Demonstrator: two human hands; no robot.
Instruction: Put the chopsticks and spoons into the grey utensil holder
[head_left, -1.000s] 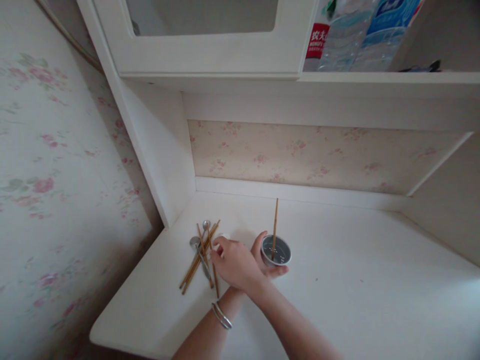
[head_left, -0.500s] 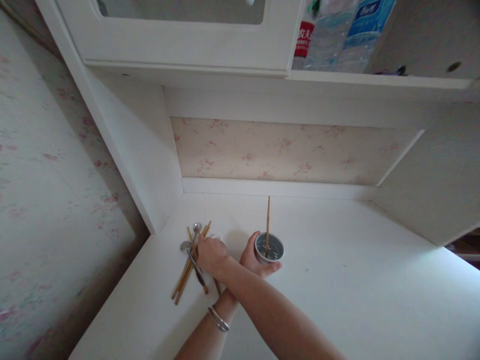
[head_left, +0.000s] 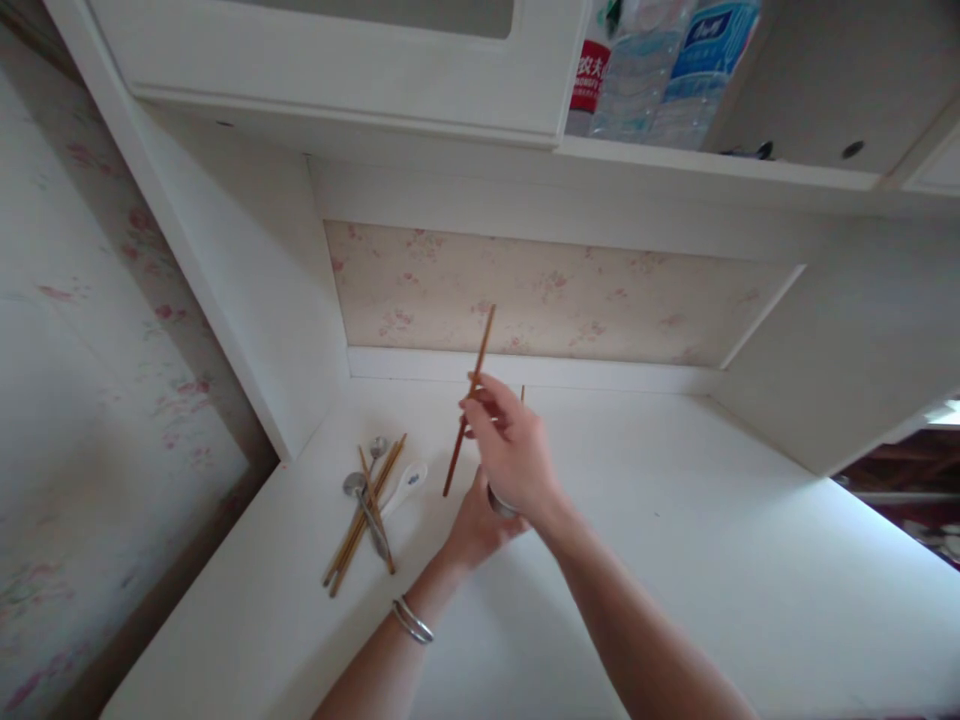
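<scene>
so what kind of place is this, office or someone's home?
Most likely a home: a white desk with a matching cabinet above it, pink floral wallpaper, and plastic bottles on the open shelf. Which room, I can't tell.

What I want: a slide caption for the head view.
Right grip holding a chopstick, left grip around a silvery cup, other chopsticks and spoons on the white desk.

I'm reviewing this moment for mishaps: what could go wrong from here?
The right hand hides most of the silvery cup, so it might knock it, though the left hand grips it. The tilted chopstick held by the right hand could slip. The loose chopsticks and metal spoons lie crossed, so moving one may shift others.
</scene>
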